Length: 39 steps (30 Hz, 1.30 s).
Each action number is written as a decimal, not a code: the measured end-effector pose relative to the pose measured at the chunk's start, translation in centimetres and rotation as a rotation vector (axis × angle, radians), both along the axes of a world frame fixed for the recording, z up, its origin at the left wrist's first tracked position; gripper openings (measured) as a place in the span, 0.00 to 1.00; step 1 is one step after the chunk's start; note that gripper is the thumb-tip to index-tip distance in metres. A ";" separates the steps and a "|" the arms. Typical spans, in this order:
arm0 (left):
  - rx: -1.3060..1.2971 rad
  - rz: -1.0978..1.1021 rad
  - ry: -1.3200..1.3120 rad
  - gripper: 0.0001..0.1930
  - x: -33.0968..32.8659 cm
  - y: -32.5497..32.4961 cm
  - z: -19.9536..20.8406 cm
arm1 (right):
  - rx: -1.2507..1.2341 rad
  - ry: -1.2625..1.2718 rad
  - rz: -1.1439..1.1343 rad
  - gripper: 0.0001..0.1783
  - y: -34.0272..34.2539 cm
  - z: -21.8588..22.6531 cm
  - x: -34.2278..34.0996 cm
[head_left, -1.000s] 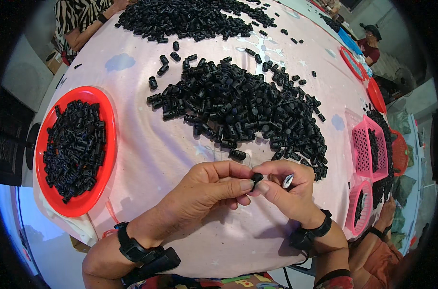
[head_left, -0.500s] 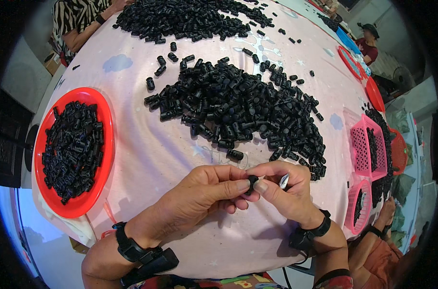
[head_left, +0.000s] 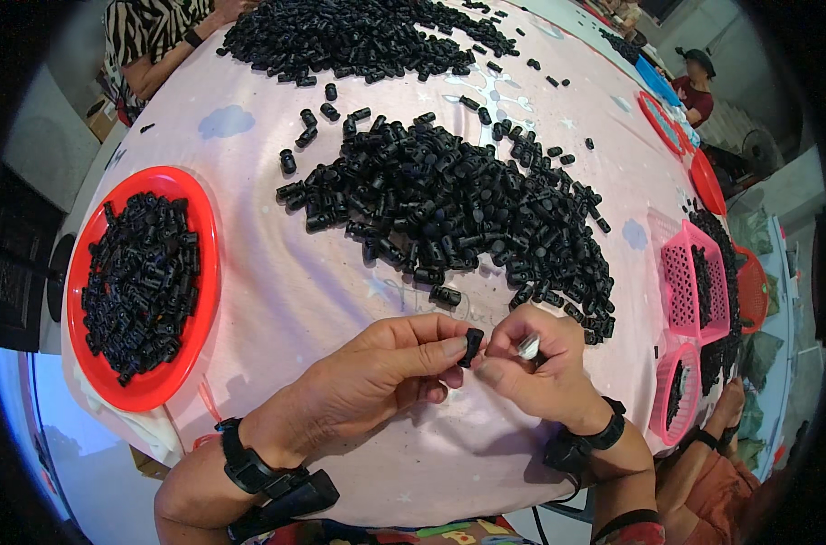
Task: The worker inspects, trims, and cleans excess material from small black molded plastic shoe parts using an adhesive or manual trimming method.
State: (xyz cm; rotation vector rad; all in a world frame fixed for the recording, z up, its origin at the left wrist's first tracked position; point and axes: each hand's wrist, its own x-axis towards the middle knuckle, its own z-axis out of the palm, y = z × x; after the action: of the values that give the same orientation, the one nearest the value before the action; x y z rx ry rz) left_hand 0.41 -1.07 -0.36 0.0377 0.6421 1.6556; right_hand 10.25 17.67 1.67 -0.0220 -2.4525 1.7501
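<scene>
Between the thumb and fingertips of my left hand (head_left: 395,363) is a small black plastic cord lock (head_left: 472,345), held up over the cloth. Close beside it, my right hand (head_left: 549,368) is curled round a small tool with a shiny metal end (head_left: 529,346); most of the tool is hidden by the fingers, so its kind is unclear. The right thumb and forefinger are a little apart from the cord lock. Just beyond both hands lies a big heap of similar black cord locks (head_left: 449,200).
A red plate (head_left: 208,300) full of black pieces stands at the left. Another heap (head_left: 340,41) lies at the far side, near a person's arm (head_left: 163,73). Pink baskets (head_left: 726,300) and a second person's arm (head_left: 704,454) are at the right. A pink patterned cloth (head_left: 258,245) covers the table.
My right hand has drawn slightly away from the cord lock, and its thumb and fingers have shifted. The cord lock has turned in my left fingertips and shows more of its side.
</scene>
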 end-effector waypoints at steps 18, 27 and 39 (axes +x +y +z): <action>-0.055 -0.053 0.013 0.13 0.0 0.1 0.9 | 0.305 -0.127 0.066 0.23 -0.5 0.5 -0.4; -0.072 -0.037 0.032 0.14 0.0 0.3 0.8 | 0.323 -0.139 0.047 0.24 -0.4 0.3 -0.3; -0.058 -0.052 0.036 0.14 -0.1 0.3 0.7 | 0.372 -0.084 0.035 0.26 -0.4 0.0 -0.3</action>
State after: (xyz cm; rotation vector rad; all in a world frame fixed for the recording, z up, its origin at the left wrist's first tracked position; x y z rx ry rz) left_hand 0.36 -0.78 0.31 0.0416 0.7105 1.5888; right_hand 9.98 17.32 1.69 -0.0172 -2.8143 1.3013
